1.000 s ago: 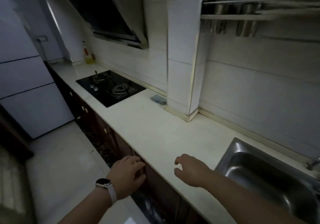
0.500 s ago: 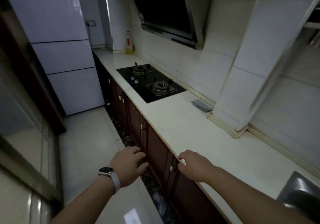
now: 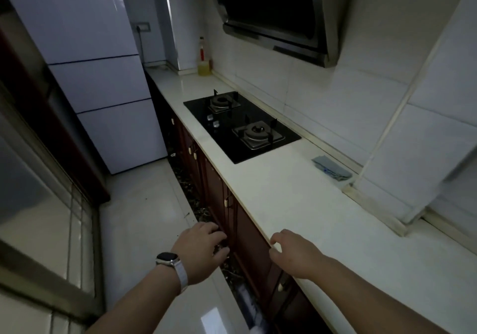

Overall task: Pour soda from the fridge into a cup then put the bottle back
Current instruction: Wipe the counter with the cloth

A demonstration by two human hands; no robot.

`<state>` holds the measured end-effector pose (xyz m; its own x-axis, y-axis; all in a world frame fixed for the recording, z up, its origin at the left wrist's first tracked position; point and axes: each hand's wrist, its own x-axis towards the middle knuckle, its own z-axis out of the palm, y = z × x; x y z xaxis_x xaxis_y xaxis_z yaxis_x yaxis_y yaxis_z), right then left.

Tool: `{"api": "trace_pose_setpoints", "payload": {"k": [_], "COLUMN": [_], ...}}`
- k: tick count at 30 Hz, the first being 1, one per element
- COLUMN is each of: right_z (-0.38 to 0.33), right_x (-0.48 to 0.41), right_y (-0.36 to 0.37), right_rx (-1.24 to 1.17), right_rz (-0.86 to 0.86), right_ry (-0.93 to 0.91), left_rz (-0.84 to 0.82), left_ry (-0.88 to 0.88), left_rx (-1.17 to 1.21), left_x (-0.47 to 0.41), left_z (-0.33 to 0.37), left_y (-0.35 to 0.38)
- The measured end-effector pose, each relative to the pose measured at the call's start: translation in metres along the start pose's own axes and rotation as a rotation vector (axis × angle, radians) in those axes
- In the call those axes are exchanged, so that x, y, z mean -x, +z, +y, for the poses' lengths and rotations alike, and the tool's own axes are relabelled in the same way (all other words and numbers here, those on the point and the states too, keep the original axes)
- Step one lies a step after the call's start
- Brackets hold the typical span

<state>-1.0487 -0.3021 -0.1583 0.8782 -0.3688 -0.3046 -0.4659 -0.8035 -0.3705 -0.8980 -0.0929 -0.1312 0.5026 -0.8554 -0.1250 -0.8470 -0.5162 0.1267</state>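
Note:
The white fridge (image 3: 98,75) stands at the far left end of the kitchen, its doors closed. No soda bottle or cup shows in view. My left hand (image 3: 200,252), with a watch on the wrist, hangs in front of the dark cabinet doors, fingers loosely curled and holding nothing. My right hand (image 3: 294,253) hovers at the front edge of the pale countertop (image 3: 296,199), fingers loosely bent, also holding nothing.
A black two-burner gas hob (image 3: 240,127) is set into the countertop under a range hood (image 3: 273,16). A bottle of yellow oil (image 3: 203,58) stands in the far corner. A grey cloth (image 3: 331,168) lies by the wall. A glass sliding door (image 3: 38,204) lines the left.
My view has swung left along the counter: the sink left the frame and the fridge came closer to centre. Both hands stay low in front of me, holding nothing.

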Motion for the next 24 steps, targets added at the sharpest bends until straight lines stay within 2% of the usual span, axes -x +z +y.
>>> {"api": "trace_pose_setpoints", "payload": {"k": [4,10,18,24], "right_z": [0.010,0.036,0.066,0.095], "right_x": [-0.053,-0.118,-0.157,-0.179], "right_y": [-0.014,-0.046,-0.088,-0.091], "right_rx": [-0.073,-0.106,-0.138,-0.212], "right_rz": [0.023,0.021,0.082,0.109], "right_ry": [-0.002,0.052,0.155,0.318], "left_rz": [-0.049,-0.024,-0.074,-0.165], "left_ry": [0.021,0.096,0.200,0.365], "left_rx": [-0.014,-0.031,-0.054,-0.041], "left_x": [-0.058,-0.149,-0.241,-0.318], "left_z": [-0.020,-0.033,-0.032,-0.024], "left_y": [-0.011,-0.031,-0.048,-0.033]}}
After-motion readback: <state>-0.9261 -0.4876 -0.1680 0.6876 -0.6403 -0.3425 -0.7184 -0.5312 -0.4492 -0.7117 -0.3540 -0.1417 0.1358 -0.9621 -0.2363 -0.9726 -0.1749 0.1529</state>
